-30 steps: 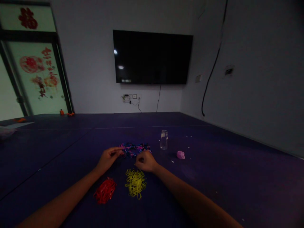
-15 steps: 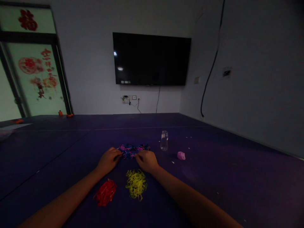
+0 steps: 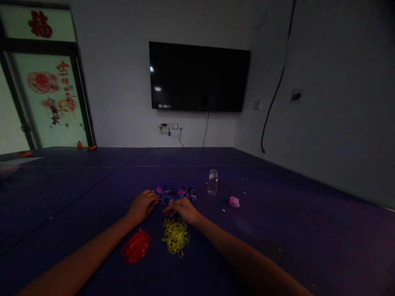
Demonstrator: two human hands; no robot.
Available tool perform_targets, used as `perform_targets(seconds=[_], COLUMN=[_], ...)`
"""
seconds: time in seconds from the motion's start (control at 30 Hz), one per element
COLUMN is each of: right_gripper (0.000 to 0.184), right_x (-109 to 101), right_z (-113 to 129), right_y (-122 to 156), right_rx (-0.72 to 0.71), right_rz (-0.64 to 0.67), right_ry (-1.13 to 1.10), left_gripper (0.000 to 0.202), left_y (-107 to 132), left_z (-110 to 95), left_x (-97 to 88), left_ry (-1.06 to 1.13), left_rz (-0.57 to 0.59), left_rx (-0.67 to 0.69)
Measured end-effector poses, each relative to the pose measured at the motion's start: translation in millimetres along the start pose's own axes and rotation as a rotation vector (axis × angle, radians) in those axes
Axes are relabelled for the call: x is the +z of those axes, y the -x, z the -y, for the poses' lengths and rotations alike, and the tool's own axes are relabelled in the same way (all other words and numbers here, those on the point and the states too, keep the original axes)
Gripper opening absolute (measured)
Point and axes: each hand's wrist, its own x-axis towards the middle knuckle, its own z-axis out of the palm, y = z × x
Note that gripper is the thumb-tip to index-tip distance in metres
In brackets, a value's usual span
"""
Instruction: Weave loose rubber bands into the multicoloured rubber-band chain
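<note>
A mixed spread of blue, pink and dark rubber bands (image 3: 189, 193) lies on the dark purple surface in front of me. My left hand (image 3: 143, 206) is at its left edge, fingers curled with the tips close together at the bands; whatever they pinch is too small to make out. Across the near side of the spread reaches my right hand (image 3: 184, 210), fingers stretched leftward and slightly apart, with nothing visible in them. Just below it sits a heap of yellow rubber bands (image 3: 175, 237). Left of that, a heap of red rubber bands (image 3: 136, 246) lies near my left forearm.
A clear jar (image 3: 212, 183) stands upright beyond my right hand. Right of it are a pink lump (image 3: 234, 202) and small white scraps (image 3: 223, 210). A television (image 3: 199, 77) hangs on the far wall. Small orange objects (image 3: 91, 148) lie by the door.
My right hand has moved left and slightly toward me, and its fingers have straightened. My left hand stays at the spread's left edge. The view has shifted slightly.
</note>
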Motion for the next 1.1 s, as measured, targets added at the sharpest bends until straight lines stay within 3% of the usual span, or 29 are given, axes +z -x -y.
perform_targets(seconds=[0.27,0.53,0.7,0.9,1.1], right_gripper=[0.053,0.051,0.051,0.046,0.044], right_x=[-6,1,9,5,6], right_z=[3,17,29,29,24], right_y=[2,6,9,10,9], right_rx=[0.189,0.144,0.166,0.263,0.238], right_rz=[0.102,0.054,0.210,0.273,0.170], right_ry=[-0.315,-0.387,-0.384,-0.379,-0.402], left_gripper=[0.020,0.022,0.022,0.022,0.022], left_y=[1,0,0,0,-1], left_z=[-1,3,6,2,5], left_x=[0.6,3.3,5.5,3.1,5.4], left_ry=[0.027,-0.002,-0.006,0.004,-0.023], left_rz=[0.011,0.035,0.034,0.039,0.049], left_rx=[-0.020,-0.019,-0.024,-0.026,-0.028])
